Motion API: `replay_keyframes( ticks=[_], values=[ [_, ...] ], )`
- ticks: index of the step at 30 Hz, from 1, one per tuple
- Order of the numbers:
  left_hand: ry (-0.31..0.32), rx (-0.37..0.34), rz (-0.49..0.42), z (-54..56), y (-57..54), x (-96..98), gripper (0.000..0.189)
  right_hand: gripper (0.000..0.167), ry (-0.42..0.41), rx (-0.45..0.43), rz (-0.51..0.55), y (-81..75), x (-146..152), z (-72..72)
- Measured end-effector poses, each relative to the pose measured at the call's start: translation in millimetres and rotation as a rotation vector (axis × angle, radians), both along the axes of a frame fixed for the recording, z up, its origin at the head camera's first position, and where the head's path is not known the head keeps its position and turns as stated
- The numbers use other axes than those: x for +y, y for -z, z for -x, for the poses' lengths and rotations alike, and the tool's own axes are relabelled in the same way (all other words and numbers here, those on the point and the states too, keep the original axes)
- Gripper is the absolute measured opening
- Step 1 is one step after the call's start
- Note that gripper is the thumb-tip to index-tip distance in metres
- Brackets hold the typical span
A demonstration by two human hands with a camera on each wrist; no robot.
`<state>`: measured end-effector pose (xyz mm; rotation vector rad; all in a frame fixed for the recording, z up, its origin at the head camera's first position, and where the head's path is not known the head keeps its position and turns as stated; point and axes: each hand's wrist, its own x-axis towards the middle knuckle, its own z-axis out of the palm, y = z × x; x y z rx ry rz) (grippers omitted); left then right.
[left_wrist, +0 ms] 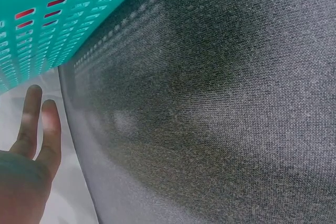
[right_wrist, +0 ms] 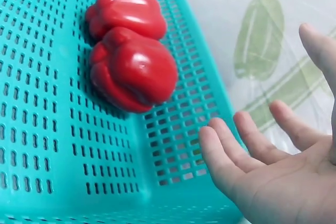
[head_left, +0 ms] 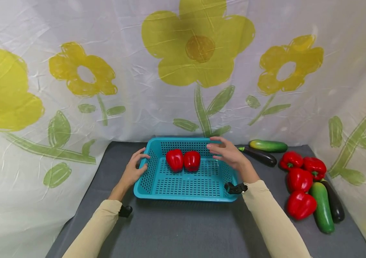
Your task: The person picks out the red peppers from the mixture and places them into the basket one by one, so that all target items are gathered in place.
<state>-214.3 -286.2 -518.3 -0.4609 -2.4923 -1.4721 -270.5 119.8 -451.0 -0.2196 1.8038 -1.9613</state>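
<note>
A turquoise plastic basket (head_left: 186, 188) with slotted walls sits on the table, holding two red bell peppers (head_left: 174, 160) side by side toward its back. At the basket's left rim is my left hand (head_left: 133, 171), thumb and fingers spread loosely with nothing between them. The left wrist view catches two straight fingers (left_wrist: 49, 135) just off the outer wall. Over the back right part of the basket hovers my right hand (head_left: 229, 154). Its palm and extended fingers (right_wrist: 223, 161) show bare in the right wrist view, apart from the peppers.
Right of the basket, several more red bell peppers (head_left: 300, 180) lie grouped with a cucumber (head_left: 322, 208) and an eggplant (head_left: 333, 202). Another cucumber (head_left: 268, 146) and eggplant (head_left: 260, 157) lie behind. A flower-printed curtain (head_left: 131, 107) borders the dark grey tabletop (head_left: 183, 233).
</note>
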Motion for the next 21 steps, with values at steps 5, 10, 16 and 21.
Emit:
replay_keyframes(
  ticks=[5,10,16,21],
  values=[
    [0.002,-0.009,-0.007,-7.2,-16.9,7.6,0.027,0.064,0.004,0.034,0.032,-6.1,7,-6.3],
    [0.006,-0.025,-0.002,-15.7,-33.9,13.4,0.026,0.052,0.039,0.065,0.071,-9.4,16,-13.8],
    [0.011,-0.029,-0.007,-18.6,-38.6,15.6,0.026,0.045,0.087,0.114,0.086,-9.7,30,-22.1],
    [0.014,-0.014,-0.005,-18.8,-37.2,15.3,0.026,0.035,0.107,0.174,0.070,-6.7,41,-27.7]
  ],
)
